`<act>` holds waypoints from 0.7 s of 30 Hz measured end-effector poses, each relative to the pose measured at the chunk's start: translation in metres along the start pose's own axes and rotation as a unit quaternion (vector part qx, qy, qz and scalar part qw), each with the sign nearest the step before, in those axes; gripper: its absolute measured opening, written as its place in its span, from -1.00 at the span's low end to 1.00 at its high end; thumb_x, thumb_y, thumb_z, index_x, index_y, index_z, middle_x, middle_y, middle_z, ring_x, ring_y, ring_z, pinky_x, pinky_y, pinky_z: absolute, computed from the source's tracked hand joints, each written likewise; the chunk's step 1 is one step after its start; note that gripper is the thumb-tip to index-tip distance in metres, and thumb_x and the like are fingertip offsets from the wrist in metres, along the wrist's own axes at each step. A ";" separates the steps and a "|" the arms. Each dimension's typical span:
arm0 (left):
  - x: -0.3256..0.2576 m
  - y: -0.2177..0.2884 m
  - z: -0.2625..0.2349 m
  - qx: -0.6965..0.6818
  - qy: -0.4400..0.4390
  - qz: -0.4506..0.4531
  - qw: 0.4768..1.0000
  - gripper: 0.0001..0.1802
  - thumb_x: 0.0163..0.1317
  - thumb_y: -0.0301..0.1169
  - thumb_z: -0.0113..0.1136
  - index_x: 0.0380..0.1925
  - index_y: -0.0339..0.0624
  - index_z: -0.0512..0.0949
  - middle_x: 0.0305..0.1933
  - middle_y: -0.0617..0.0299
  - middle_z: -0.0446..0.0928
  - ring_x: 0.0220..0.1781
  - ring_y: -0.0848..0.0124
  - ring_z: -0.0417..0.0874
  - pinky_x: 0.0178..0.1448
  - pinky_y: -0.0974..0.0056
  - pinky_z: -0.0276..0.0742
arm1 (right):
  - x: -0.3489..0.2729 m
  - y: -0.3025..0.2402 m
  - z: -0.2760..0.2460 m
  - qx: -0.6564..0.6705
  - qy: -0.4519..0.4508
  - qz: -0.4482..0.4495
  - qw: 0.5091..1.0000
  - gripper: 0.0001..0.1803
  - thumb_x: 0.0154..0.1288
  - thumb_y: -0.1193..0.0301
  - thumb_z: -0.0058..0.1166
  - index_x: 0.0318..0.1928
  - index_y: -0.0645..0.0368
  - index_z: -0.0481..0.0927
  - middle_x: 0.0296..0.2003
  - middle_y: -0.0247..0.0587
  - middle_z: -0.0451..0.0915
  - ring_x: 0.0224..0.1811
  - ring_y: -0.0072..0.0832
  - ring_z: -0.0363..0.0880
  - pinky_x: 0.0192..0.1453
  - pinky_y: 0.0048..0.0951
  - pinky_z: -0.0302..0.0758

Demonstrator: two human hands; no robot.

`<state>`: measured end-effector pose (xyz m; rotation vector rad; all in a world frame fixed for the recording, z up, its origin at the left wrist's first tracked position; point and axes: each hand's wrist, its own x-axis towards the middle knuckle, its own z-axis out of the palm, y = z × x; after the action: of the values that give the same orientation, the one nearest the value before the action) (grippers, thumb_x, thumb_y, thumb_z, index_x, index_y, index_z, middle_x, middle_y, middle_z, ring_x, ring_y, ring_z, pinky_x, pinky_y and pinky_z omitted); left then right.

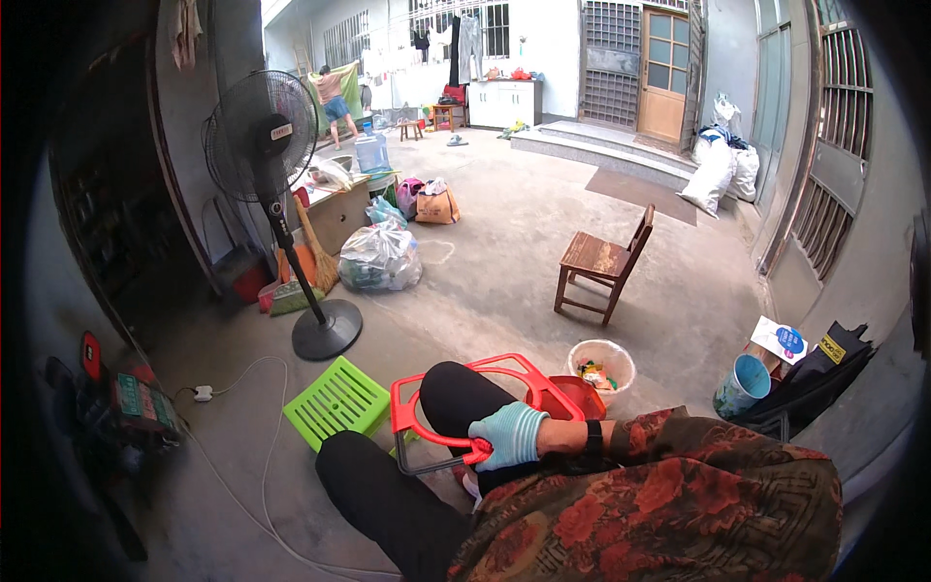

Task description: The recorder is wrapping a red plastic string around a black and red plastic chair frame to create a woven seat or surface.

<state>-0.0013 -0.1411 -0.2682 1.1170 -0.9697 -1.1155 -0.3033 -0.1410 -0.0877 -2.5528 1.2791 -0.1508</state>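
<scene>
Just right of the green stool [335, 400], there's a red plastic frame [401, 415] around a black-clad knee [456, 390]. Right grip [506, 438], in a striped teal glove, is curled closed on the frame's near edge, no gap visible. Left grip's out of sight, so can't tell.

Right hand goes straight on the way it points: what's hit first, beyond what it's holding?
Right hand holds the red frame; past that, probably the black-clad left knee, though the green stool sits close and depth is unclear.
</scene>
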 end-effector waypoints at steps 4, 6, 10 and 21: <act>0.010 0.000 0.005 -0.005 -0.009 0.002 1.000 -0.66 0.29 -0.29 0.14 0.01 -0.20 0.47 -0.12 0.13 0.55 -0.16 0.38 0.57 -0.06 0.36 0.48 | -0.001 -0.002 0.002 -0.005 0.001 0.004 1.000 -0.51 0.03 -0.09 0.11 -0.37 0.12 0.53 -0.55 0.03 0.57 -0.43 0.01 0.61 -0.35 -0.09 0.51; 0.009 -0.002 0.005 -0.007 -0.007 -0.002 1.000 -0.66 0.30 -0.29 0.13 0.01 -0.20 0.47 -0.11 0.12 0.55 -0.14 0.39 0.56 -0.04 0.36 0.48 | -0.002 -0.005 0.006 -0.006 0.004 -0.004 1.000 -0.50 0.01 -0.11 0.12 -0.38 0.11 0.54 -0.57 0.01 0.57 -0.44 0.00 0.61 -0.36 -0.08 0.51; -0.032 -0.014 -0.012 0.003 0.027 -0.042 0.999 -0.66 0.30 -0.30 0.13 0.02 -0.20 0.47 -0.09 0.12 0.54 -0.12 0.39 0.56 -0.02 0.36 0.47 | 0.001 -0.009 0.003 -0.013 0.020 -0.017 1.000 -0.51 -0.02 -0.09 0.14 -0.39 0.10 0.55 -0.56 0.01 0.58 -0.43 0.00 0.61 -0.33 -0.08 0.53; -0.271 0.005 -0.119 0.104 0.183 -0.230 0.950 -0.65 0.31 -0.30 0.11 0.05 -0.20 0.47 -0.03 0.12 0.54 -0.04 0.39 0.55 0.05 0.36 0.46 | 0.011 0.007 -0.005 -0.020 -0.002 0.033 0.999 -0.52 -0.08 0.03 0.26 -0.28 0.15 0.57 -0.48 0.00 0.59 -0.39 -0.03 0.61 -0.33 -0.16 0.53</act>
<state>0.0636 0.1466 -0.2962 1.7141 -0.5520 -1.1278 -0.3028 -0.1549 -0.0855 -2.5399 1.3765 -0.1083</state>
